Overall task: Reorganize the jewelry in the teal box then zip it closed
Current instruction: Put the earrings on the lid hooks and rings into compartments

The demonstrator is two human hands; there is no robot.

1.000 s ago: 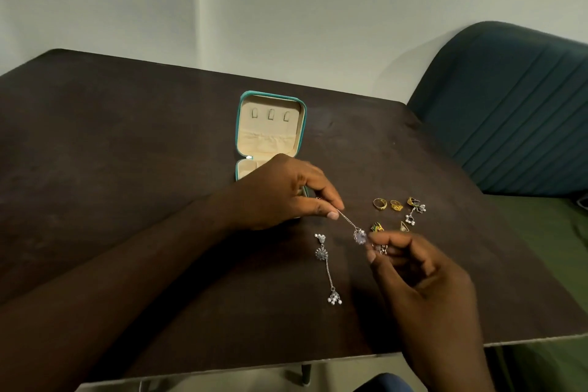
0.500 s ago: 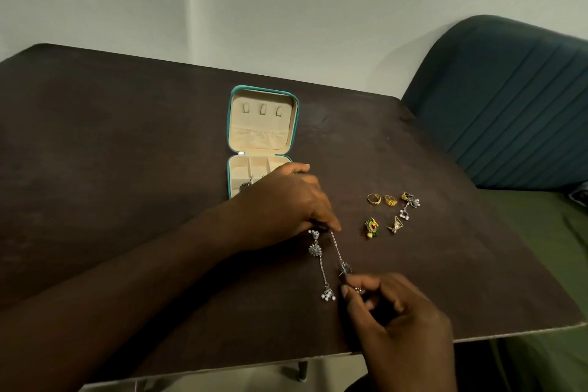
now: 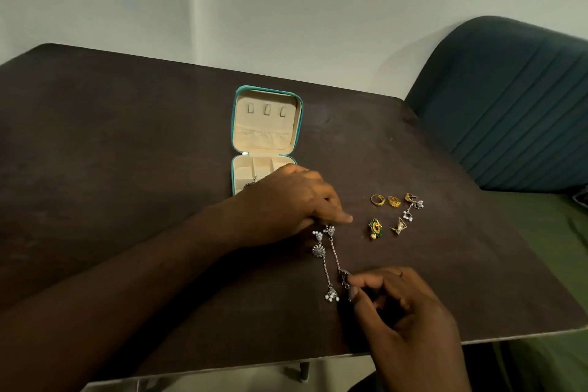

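The teal jewelry box (image 3: 236, 124) lies open on the dark table (image 3: 127, 153), cream lining showing, with a small silver piece in its front compartment. Two long silver drop earrings lie side by side in front of it: one (image 3: 324, 264) flat on the table, the other (image 3: 334, 253) beside it. My left hand (image 3: 286, 204) rests at the tops of both earrings, fingertips touching the second one's top. My right hand (image 3: 397, 305) pinches that earring's lower end between thumb and forefinger.
To the right lie two gold rings (image 3: 385, 200), a third gold piece with a silver pearl cluster (image 3: 413, 205), a green and gold earring (image 3: 375, 228) and a small triangular gold piece (image 3: 399, 226). A dark teal chair (image 3: 509, 105) stands at the table's right side.
Both hands lowered the second silver earring from mid-air down to the table, laying it next to the first one. My right hand moved toward me with its lower end.
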